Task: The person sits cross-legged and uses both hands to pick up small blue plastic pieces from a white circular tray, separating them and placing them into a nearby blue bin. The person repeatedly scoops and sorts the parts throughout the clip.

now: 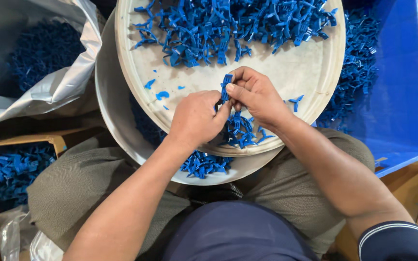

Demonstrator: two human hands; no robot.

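We see the left hand [195, 117] and right hand [256, 95] pinched tight together on one small blue plastic clip [226, 86] above the round white tray [315, 72], a loose clip heap [228, 29] lying at twelve o'clock from them.

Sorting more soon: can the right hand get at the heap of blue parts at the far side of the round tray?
Probably yes: the heap of blue parts lies open on the round tray, nothing between, though the right hand holds a blue piece.
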